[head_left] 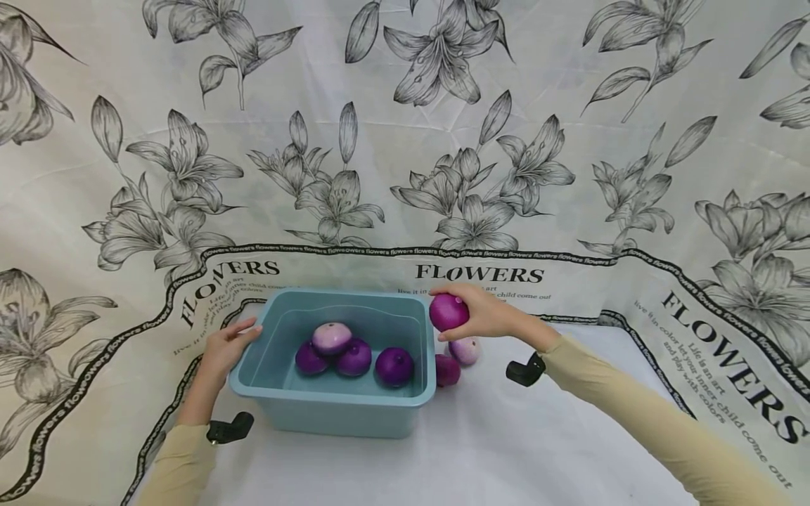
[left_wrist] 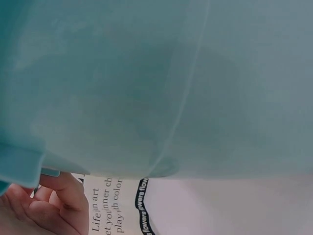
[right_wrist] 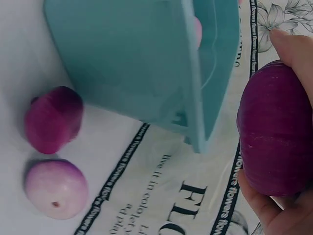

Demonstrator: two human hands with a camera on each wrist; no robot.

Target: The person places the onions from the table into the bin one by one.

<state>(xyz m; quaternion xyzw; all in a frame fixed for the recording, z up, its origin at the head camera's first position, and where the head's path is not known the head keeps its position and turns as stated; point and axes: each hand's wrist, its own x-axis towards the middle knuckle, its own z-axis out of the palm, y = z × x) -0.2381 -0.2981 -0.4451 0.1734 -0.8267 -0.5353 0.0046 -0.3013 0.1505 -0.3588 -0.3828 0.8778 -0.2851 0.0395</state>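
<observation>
A red onion is in my right hand, gripped between thumb and fingers just outside the bin's right rim. In the right wrist view the held onion shows dark purple, ridged skin. My left hand holds the left rim of the blue-green plastic bin; its fingers are curled at the lip in the left wrist view. Inside the bin lie several onions: a pale one on top of two dark purple ones, and another dark one to their right.
Right of the bin, on the white cloth, a magenta onion and a pale pink-white onion lie close together. A flower-printed cloth rises behind the bin and at both sides.
</observation>
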